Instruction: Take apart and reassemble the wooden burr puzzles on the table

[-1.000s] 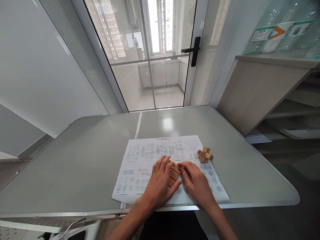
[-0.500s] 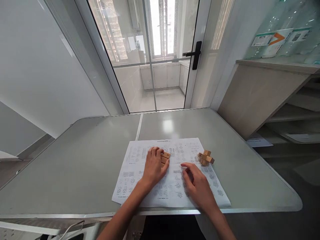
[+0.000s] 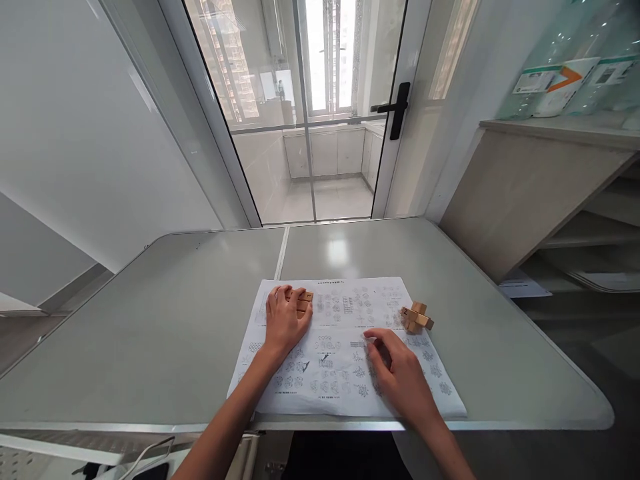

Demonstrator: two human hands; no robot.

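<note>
1. The left hand [image 3: 287, 320] covers wooden pieces [image 3: 305, 300], its grip bent around them, on the upper left of a printed sheet [image 3: 343, 340].
2. The right hand [image 3: 400, 370] is over the sheet's right part, fingers loosely curled, a gap between thumb and forefinger.
3. A cross-shaped wooden block [image 3: 417, 318] sits at the sheet's right edge.
4. The sheet lies on a grey bench [image 3: 200, 327].
5. Beyond stands a glass door with a black handle [image 3: 399, 111]; bottles [image 3: 563, 90] stand at far right.

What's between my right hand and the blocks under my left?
In the head view, only printed paper lies between the right hand and the blocks.
</note>
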